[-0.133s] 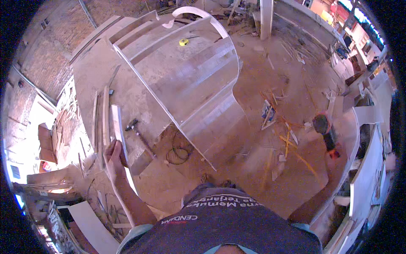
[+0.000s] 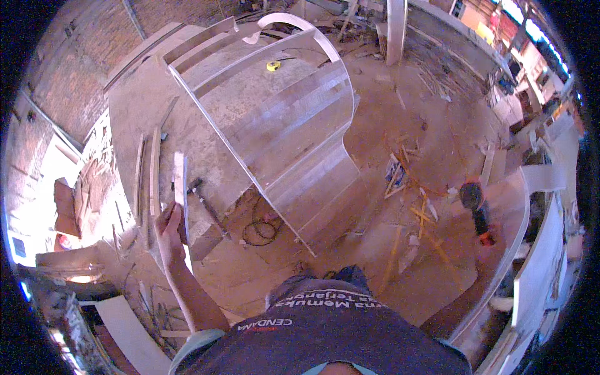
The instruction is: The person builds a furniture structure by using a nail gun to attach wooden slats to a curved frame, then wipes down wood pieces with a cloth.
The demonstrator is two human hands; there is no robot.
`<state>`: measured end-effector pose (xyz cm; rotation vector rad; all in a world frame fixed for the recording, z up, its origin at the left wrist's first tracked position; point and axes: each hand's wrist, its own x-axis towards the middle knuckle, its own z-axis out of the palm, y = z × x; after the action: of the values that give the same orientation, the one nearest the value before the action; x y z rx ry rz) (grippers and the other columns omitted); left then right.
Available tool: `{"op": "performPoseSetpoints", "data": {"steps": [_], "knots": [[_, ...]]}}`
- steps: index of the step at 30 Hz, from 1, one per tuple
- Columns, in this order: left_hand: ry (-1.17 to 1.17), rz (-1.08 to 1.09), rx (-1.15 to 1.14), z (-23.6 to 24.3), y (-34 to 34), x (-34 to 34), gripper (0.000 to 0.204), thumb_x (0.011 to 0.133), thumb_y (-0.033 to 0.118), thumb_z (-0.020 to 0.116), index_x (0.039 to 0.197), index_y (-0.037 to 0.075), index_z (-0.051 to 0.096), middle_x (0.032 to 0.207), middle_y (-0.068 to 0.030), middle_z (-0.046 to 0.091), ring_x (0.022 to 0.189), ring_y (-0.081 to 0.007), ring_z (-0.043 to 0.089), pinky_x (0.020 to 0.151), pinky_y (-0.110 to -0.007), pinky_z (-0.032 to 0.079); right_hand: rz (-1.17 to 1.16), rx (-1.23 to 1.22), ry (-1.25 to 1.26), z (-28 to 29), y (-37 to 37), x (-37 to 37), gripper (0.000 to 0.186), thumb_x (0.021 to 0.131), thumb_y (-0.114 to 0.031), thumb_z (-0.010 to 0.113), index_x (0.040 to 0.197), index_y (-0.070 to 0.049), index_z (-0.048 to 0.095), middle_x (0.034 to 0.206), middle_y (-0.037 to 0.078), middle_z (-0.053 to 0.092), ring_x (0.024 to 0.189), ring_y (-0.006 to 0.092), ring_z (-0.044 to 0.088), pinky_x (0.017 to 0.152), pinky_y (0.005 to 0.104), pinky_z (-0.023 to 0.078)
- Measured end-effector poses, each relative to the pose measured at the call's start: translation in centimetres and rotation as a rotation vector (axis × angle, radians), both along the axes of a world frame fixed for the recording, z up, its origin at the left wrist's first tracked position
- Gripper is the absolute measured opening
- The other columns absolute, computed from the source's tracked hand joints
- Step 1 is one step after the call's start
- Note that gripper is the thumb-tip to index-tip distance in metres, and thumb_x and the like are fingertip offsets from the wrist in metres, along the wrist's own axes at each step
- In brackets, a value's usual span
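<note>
A pale narrow wooden strip points away from me at the left, with my left hand closed around its lower part. At the far right my right hand, dim and blurred, grips a black power tool with a round head and an orange-red end; its exact kind is unclear. Between my hands, further off, a curved wooden panel frame with crosswise boards lies on the floor. A hammer rests on the floor just right of the strip.
A yellow tape measure sits within the frame's far part. A coiled dark cord lies beside the frame's near edge. Long wood strips lie at the left, scraps at the right. White panels lean at far right.
The strip in my left hand has tilted more upright and shifted slightly right. The power tool in my right hand has moved a little left and down. The whole view has shifted slightly.
</note>
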<state>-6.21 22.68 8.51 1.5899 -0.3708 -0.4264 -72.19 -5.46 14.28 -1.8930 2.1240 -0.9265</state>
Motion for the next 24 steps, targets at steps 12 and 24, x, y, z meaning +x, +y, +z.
{"op": "performPoseSetpoints", "data": {"steps": [12,24], "knots": [[-0.123,0.004,0.098,-1.6,-8.3,-7.1,0.03,0.098,0.017,0.067,0.114,-0.008,0.072,0.098,0.0007,0.067,0.081,-0.0079,0.06,0.072,-0.023,0.048,0.243,0.134,-0.117,-10.9,-18.4,-2.0,0.027,0.073,-0.008,0.077,0.096,-0.004,0.063,0.078,0.004,0.061,0.069,0.0156,0.056,0.065,0.0327,0.049],[-0.117,0.202,0.42,0.5,-19.1,-26.0,0.029,0.099,0.02,0.065,0.116,-0.003,0.074,0.1,-0.009,0.073,0.094,-0.0144,0.065,0.084,-0.029,0.05,0.818,0.332,-0.108,-13.2,-41.9,1.0,0.029,0.072,-0.008,0.078,0.096,-0.004,0.063,0.075,0.004,0.061,0.067,0.0156,0.056,0.065,0.0333,0.049]]}}
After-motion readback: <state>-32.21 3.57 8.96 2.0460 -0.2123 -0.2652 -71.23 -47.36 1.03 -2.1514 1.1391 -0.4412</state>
